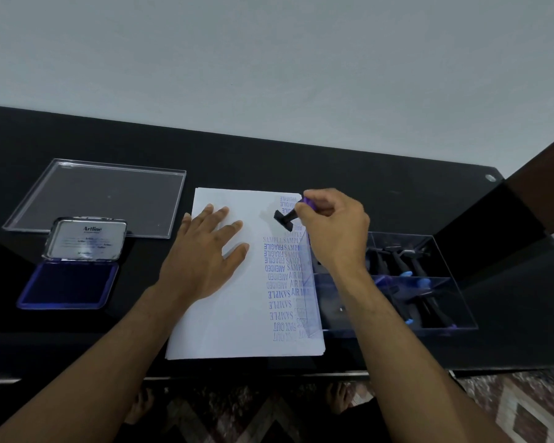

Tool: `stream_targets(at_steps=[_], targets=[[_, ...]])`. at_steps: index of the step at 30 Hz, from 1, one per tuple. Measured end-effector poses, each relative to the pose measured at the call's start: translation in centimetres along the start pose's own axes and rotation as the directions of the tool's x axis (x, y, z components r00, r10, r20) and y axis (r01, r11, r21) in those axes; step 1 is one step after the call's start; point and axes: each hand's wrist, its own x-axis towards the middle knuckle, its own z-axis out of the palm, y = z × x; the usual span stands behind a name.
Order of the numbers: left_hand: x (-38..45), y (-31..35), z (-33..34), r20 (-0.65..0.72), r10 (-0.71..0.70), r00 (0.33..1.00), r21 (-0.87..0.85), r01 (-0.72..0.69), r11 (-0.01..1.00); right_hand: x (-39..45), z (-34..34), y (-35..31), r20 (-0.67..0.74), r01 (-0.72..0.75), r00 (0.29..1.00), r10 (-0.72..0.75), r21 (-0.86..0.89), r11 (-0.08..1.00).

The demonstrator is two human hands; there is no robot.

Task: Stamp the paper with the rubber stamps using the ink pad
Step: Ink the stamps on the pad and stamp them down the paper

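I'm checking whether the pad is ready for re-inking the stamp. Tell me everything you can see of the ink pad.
The ink pad is a shallow rectangular tin with rounded corners, lying open on the black table at the left, apart from the paper. Its dark blue-violet inking surface faces up. The hinged metal lid stands tilted back, showing a printed Artline label inside. Neither hand touches it.

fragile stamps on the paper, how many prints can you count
5 readable: three stacked FRAGILE prints mid-sheet, left of the SAMPLE column, and two near the paper's top right corner. The right hand and its stamp may hide more.
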Motion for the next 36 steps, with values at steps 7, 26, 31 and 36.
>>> stream_targets(at_steps=[7,26,31,36], targets=[[-0.1,0.0,-0.1,0.003,-0.009,1.0,-0.013,0.009,1.0,-0.1,-0.5,0.5,-0.033,-0.226,0.97,0.24,0.229,0.947],[0.0,0.3,-0.4,0.014,-0.013,1.0,-0.014,0.013,1.0,-0.4,-0.3,1.0,-0.023,-0.228,0.971,0.24,0.232,0.946],[0.2,0.5,-0.8,0.034,-0.027,0.999,0.001,0.027,1.0,-0.6,-0.3,0.6,-0.021,-0.202,0.977,0.212,0.223,0.954],[-0.9,0.8,-2.0,0.003,-0.053,0.999,-0.014,0.053,0.999,-1.2,0.3,-0.3,0.013,-0.178,0.984,0.18,0.213,0.961]])
